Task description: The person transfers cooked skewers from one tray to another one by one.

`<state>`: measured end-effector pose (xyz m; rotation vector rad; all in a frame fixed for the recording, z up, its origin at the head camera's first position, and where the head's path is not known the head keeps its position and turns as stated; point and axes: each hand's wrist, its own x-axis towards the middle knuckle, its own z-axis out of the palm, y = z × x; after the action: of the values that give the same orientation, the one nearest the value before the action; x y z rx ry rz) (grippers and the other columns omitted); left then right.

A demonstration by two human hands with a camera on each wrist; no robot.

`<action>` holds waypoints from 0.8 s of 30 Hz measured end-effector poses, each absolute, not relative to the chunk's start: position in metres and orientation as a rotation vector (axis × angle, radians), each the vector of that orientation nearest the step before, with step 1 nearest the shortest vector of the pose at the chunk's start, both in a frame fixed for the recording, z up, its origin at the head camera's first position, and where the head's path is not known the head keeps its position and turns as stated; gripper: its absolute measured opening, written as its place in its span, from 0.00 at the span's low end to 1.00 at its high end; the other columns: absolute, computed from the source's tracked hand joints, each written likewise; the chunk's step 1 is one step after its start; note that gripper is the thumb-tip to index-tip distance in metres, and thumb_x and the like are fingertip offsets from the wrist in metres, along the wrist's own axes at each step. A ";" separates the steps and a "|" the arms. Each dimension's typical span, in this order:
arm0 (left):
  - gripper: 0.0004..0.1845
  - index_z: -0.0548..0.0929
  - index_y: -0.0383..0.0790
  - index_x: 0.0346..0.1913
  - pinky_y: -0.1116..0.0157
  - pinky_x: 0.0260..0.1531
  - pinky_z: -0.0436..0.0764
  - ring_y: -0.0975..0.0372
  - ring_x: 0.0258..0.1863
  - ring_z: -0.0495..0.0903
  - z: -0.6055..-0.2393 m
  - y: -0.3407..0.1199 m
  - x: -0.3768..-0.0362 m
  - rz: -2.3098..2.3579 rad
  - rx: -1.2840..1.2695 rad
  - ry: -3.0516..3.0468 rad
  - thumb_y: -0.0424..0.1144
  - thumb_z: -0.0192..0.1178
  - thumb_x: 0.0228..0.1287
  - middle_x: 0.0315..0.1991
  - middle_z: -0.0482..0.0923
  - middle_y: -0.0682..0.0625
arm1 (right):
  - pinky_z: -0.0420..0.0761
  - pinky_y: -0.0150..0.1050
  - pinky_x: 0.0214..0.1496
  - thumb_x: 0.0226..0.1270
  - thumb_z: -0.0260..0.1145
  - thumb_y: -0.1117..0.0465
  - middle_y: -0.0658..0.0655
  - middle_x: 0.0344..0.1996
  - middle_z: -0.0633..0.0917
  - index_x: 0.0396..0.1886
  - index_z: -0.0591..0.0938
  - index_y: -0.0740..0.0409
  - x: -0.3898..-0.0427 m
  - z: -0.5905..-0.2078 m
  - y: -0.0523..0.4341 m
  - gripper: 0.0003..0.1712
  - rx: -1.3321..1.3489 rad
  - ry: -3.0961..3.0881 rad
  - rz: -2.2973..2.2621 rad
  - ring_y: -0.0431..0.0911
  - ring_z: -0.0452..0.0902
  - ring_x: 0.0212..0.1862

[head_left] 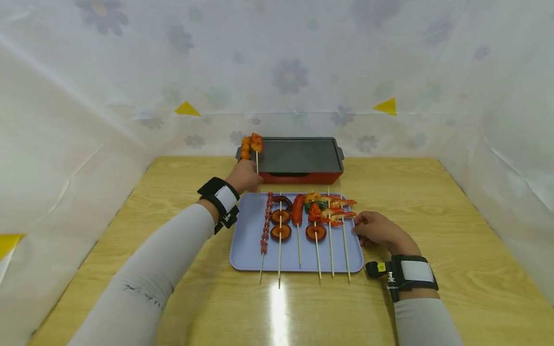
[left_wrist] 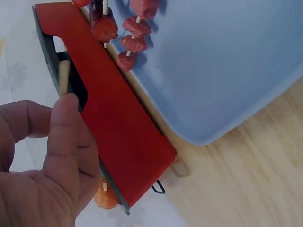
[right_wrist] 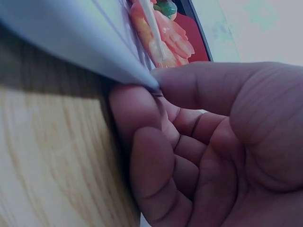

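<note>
The left hand (head_left: 245, 177) is left of the middle of the head picture. Its thumb and fingers pinch the thin stick of a skewer (head_left: 256, 153) and hold it up straight. Orange and red food balls sit at the top of the stick, in front of the left end of the grill (head_left: 298, 156). The grill is black on top and red on the side, and it stands on the far part of the desk (head_left: 454, 216), in the upper middle of the picture. In the left wrist picture the thumb (left_wrist: 64, 142) presses on the stick (left_wrist: 63, 75), and the red side of the grill (left_wrist: 118, 118) is right next to the hand.

Below the grill, in the middle of the head picture, lies a light blue tray (head_left: 246, 240). Many skewers lie on it side by side. From left to right there is a row of small red bits (head_left: 265, 226), round brown slices (head_left: 280, 223), a red sausage (head_left: 297, 210), peppers (head_left: 314, 205) and shrimp (head_left: 339, 210). The stick ends poke over the near edge of the tray.

The right hand (head_left: 381, 231) is at the right edge of the tray. Its fingers are curled, and in the right wrist picture the fingertips (right_wrist: 137, 113) pinch the tray edge (right_wrist: 94, 42)
</note>
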<state>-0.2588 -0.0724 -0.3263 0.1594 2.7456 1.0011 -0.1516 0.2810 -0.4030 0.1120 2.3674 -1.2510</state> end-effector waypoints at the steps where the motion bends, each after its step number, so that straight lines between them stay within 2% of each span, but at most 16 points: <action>1: 0.06 0.72 0.34 0.36 0.66 0.23 0.74 0.60 0.20 0.70 -0.326 -0.073 -0.257 1.033 0.151 2.711 0.28 0.60 0.62 0.28 0.67 0.47 | 0.78 0.40 0.30 0.70 0.61 0.64 0.58 0.29 0.78 0.47 0.73 0.66 -0.151 -0.403 0.281 0.11 0.113 2.365 -1.250 0.48 0.76 0.29; 4: 0.19 0.69 0.30 0.55 0.60 0.31 0.83 0.57 0.25 0.77 -0.324 -0.073 -0.250 1.152 0.138 2.621 0.27 0.59 0.63 0.38 0.70 0.42 | 0.78 0.40 0.30 0.70 0.61 0.64 0.58 0.29 0.78 0.47 0.74 0.66 -0.150 -0.402 0.281 0.11 0.110 2.374 -1.244 0.48 0.77 0.29; 6: 0.26 0.63 0.31 0.64 0.53 0.36 0.84 0.55 0.25 0.77 -0.324 -0.073 -0.244 1.235 0.146 2.565 0.27 0.58 0.64 0.40 0.71 0.39 | 0.78 0.40 0.30 0.70 0.61 0.64 0.58 0.29 0.78 0.46 0.74 0.66 -0.150 -0.402 0.281 0.11 0.109 2.388 -1.242 0.48 0.77 0.29; 9: 0.24 0.63 0.33 0.63 0.47 0.39 0.81 0.56 0.21 0.74 -0.327 -0.074 -0.237 1.284 0.184 2.538 0.26 0.55 0.66 0.32 0.71 0.41 | 0.78 0.40 0.30 0.71 0.60 0.64 0.58 0.29 0.78 0.47 0.74 0.66 -0.149 -0.400 0.281 0.11 0.103 2.391 -1.246 0.48 0.77 0.29; 12: 0.20 0.64 0.36 0.59 0.46 0.37 0.80 0.57 0.19 0.71 -0.332 -0.076 -0.230 1.318 0.224 2.529 0.27 0.55 0.67 0.27 0.68 0.45 | 0.78 0.40 0.30 0.71 0.61 0.64 0.58 0.30 0.78 0.47 0.74 0.66 -0.149 -0.400 0.281 0.11 0.112 2.385 -1.252 0.48 0.77 0.29; 16: 0.18 0.64 0.37 0.57 0.53 0.31 0.81 0.57 0.21 0.71 -0.336 -0.080 -0.223 1.341 0.273 2.526 0.26 0.54 0.66 0.28 0.67 0.45 | 0.78 0.40 0.30 0.71 0.61 0.63 0.58 0.30 0.78 0.48 0.74 0.66 -0.149 -0.401 0.282 0.12 0.114 2.388 -1.253 0.48 0.77 0.29; 20: 0.20 0.63 0.34 0.57 0.63 0.24 0.77 0.56 0.22 0.72 -0.335 -0.085 -0.216 1.320 0.328 2.540 0.23 0.52 0.64 0.31 0.67 0.44 | 0.78 0.40 0.30 0.71 0.60 0.64 0.58 0.29 0.78 0.47 0.73 0.66 -0.150 -0.402 0.283 0.11 0.107 2.388 -1.256 0.47 0.77 0.29; 24: 0.21 0.64 0.34 0.57 0.64 0.23 0.77 0.56 0.24 0.71 -0.336 -0.087 -0.208 1.327 0.326 2.532 0.21 0.51 0.61 0.33 0.66 0.43 | 0.78 0.40 0.29 0.71 0.60 0.64 0.57 0.28 0.78 0.47 0.73 0.66 -0.149 -0.402 0.284 0.11 0.102 2.382 -1.259 0.47 0.76 0.28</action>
<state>-0.2081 -0.0870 -0.3357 0.3258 2.5321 1.3273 -0.1492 0.2837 -0.4020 0.1024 2.3821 -1.2590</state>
